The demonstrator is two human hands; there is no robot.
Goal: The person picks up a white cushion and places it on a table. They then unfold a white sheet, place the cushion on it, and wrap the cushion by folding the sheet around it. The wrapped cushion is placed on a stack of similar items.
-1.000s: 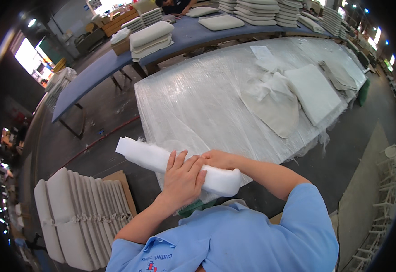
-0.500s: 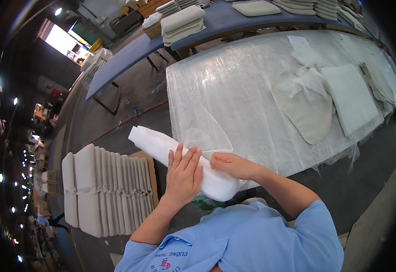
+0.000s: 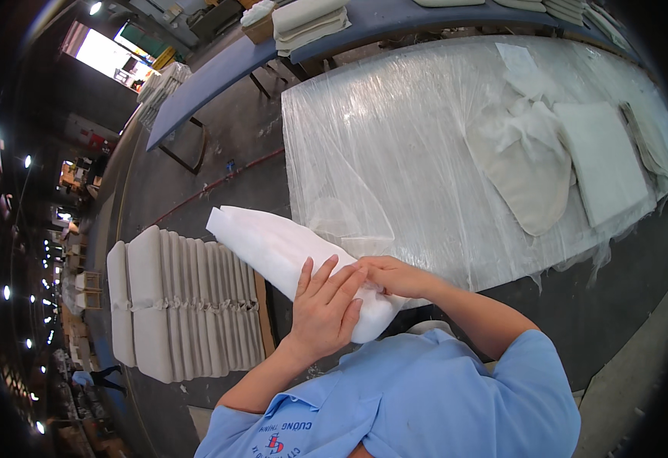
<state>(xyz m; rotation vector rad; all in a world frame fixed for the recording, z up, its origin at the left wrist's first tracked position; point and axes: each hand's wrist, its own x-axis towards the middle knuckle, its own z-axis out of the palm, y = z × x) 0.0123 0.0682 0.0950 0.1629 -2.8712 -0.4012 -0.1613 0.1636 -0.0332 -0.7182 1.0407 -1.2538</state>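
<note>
A long bundle of soft white wadding [image 3: 273, 243] lies slantwise in front of my chest, by the near left corner of the plastic-covered table [image 3: 395, 153]. My left hand [image 3: 325, 309] rests on top of it, fingers stretched out and slightly apart. Close to its fingertips, my right hand [image 3: 399, 276] is closed in a pinch on the wadding's edge. The wadding's narrow end points to the far left, and its rounded end is near my shirt. What is inside the bundle is hidden.
A row of beige cushions [image 3: 189, 305] stands at the left. On the table's right lie a beige cover [image 3: 528, 191] with loose white fluff and a flat white pad [image 3: 605, 164]. Blue tables [image 3: 219, 91] with stacked cushions stand beyond.
My right hand has shifted left to meet my left fingertips and now pinches the wadding. The left hand has slid slightly right and nearer my body, and the bundle looks wider.
</note>
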